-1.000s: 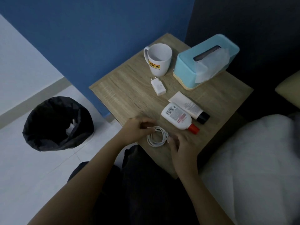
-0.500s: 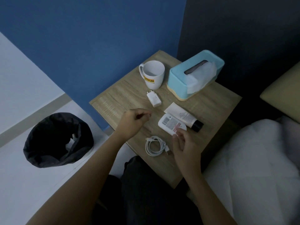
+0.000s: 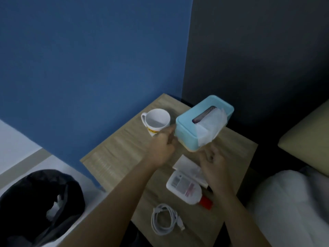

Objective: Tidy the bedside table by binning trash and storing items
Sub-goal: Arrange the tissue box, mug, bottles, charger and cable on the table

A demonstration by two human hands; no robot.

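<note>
On the wooden bedside table [image 3: 121, 154] stand a white mug [image 3: 156, 120] and a light blue tissue box [image 3: 188, 125] with a tissue [image 3: 210, 129] sticking out. My left hand [image 3: 163, 147] hovers between them with curled fingers, its thumb at the box's left corner; whatever lies under it is hidden. My right hand [image 3: 211, 161] is a loose fist just below the box's front edge, with nothing visible in it. A white tube [image 3: 187, 166], a white lotion bottle [image 3: 183, 188] with a red cap and a coiled white cable [image 3: 163, 221] lie nearer to me.
A bin lined with a black bag [image 3: 35, 202] stands on the floor to the left of the table, with some white scraps inside. A blue wall runs behind the table. White bedding [image 3: 293, 211] and a beige pillow [image 3: 309, 136] lie to the right.
Both hands let go of the coiled cable and moved away from me toward the tissue box. The small white charger plug beside the mug is now hidden under my left hand.
</note>
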